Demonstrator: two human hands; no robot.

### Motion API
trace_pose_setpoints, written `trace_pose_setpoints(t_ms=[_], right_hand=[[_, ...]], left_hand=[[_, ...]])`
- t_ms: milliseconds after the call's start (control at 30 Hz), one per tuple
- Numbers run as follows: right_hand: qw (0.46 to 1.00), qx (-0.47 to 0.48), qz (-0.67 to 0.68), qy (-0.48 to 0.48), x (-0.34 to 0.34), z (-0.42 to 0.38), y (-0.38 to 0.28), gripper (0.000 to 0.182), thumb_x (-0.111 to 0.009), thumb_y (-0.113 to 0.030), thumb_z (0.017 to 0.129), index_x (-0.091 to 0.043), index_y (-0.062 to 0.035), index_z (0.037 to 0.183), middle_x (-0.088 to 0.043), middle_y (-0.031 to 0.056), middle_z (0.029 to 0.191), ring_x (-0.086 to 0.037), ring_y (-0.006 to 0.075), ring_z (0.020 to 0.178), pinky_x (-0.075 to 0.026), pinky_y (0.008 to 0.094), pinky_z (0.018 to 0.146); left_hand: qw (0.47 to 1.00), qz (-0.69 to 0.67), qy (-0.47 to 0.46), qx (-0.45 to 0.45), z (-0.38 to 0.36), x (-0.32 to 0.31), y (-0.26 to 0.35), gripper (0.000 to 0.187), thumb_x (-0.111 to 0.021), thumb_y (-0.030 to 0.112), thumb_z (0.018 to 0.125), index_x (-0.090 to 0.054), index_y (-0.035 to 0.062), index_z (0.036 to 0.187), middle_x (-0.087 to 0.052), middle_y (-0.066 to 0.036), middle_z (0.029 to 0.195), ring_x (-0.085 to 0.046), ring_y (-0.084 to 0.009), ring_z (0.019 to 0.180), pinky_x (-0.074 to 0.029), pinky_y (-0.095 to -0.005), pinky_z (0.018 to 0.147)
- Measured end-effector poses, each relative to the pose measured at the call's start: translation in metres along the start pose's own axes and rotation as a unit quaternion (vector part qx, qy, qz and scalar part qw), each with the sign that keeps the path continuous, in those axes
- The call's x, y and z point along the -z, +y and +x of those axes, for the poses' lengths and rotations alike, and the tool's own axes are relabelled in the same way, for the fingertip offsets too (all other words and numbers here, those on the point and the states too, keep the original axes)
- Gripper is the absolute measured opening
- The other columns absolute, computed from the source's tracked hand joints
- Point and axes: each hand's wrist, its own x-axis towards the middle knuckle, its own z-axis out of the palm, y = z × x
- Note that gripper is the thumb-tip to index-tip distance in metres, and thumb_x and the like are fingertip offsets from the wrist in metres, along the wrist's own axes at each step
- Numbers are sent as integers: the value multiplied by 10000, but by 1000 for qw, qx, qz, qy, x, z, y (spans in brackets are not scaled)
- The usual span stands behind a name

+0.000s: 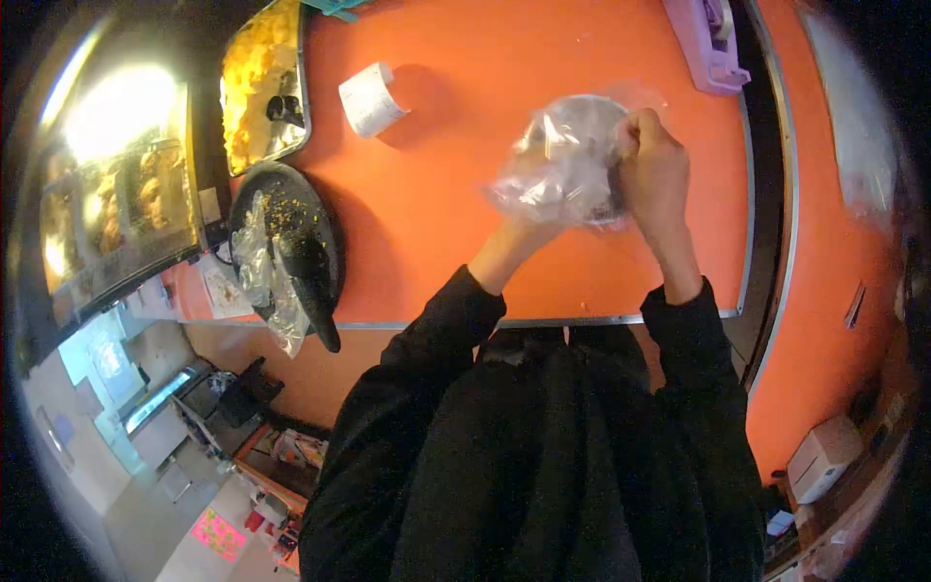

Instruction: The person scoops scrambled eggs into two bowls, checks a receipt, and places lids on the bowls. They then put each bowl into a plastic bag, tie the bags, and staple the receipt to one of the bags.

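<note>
A crinkled clear plastic bag (pixel 558 184) is held above the orange table (pixel 456 78). Inside or behind the plastic shows a round, pale-rimmed thing (pixel 593 105), its kind blurred by glare. My right hand (pixel 658 170) grips the bag's right edge, thumb and fingers closed together. From the lower left my left hand (pixel 527 238) holds the same bag, and the plastic covers most of its fingers. Both forearms wear black sleeves. Left of the bag lies a white paper-like roll or cup (pixel 371 100), tipped on its side.
A metal tray (pixel 303 107) of yellow food stands at the back left. Below it sits a dark shallow bowl (pixel 330 209) with crumbs, plastic and a long dark handle (pixel 315 306). A purple tape dispenser (pixel 713 48) is at the back right. A glass display case (pixel 116 184) rises at far left.
</note>
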Motion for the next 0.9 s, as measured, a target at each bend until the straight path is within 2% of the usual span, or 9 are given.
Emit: trace_pose_setpoints(t_ms=[100,200,267,333,367,467,533,767,900], right_hand=[[994,18,-103,18,-6,2,-3,138,-533,-196,792,-505,-61,779,-570,118,689,-562,293,593,-444,375,539],[993,26,-106,46,-6,10,4,160,-507,-228,785,-492,-70,770,-588,142,699,-580,332,623,-431,444,514],[997,14,-76,-5,4,23,24,153,-525,-211,793,-489,-62,795,-587,118,697,-578,278,585,-432,393,493],[997,-38,24,-58,20,29,44,150,-550,-187,795,-490,-53,822,-580,92,693,-562,211,555,-429,332,482],[987,-80,107,-85,32,27,52,151,-565,-172,793,-492,-47,837,-575,79,691,-546,171,544,-426,297,482],[955,-118,262,-76,60,12,45,157,-596,-122,783,-503,-28,866,-557,45,695,-498,84,559,-405,211,500],[946,-106,305,-27,75,3,28,166,-600,-109,782,-509,-16,885,-554,37,714,-490,65,587,-402,191,526],[877,22,480,-3,122,-21,-46,576,-672,-311,721,-406,-12,1135,-550,86,925,-512,159,881,-410,308,765],[819,-46,572,0,140,-39,-53,696,-703,-222,679,-312,-22,1218,-523,143,1080,-487,241,1050,-404,382,887]], left_hand=[[990,-103,71,71,14,-3,23,293,-552,164,792,-488,42,1051,-544,-61,970,-516,-203,942,-431,-349,813],[911,400,-18,-96,12,11,32,427,-633,250,679,-502,61,1039,-564,-69,951,-490,-264,983,-372,-405,849],[870,469,-69,-134,16,29,50,543,-674,286,620,-488,76,1086,-532,-91,1049,-460,-289,1019,-333,-404,882],[847,500,89,-159,24,75,44,715,-708,337,600,-400,96,1199,-393,-120,1234,-393,-296,1087,-288,-403,930],[865,457,194,-74,26,124,0,861,-730,359,599,-280,77,1275,-268,-141,1307,-333,-314,1139,-278,-440,943],[871,242,417,97,38,279,-90,837,-743,213,610,-251,28,1261,-385,-187,1199,-420,-284,1075,-390,-419,856],[883,167,429,95,53,276,-80,762,-714,92,639,-264,38,1251,-479,-178,1112,-508,-267,984,-446,-391,798],[984,-25,131,-119,30,22,179,728,-659,-25,674,-239,55,1264,-456,-131,1134,-511,-201,992,-450,-305,804],[989,-131,-62,-13,-13,-63,166,752,-680,59,692,-205,22,1274,-373,-124,1192,-428,-226,1093,-385,-355,890]])
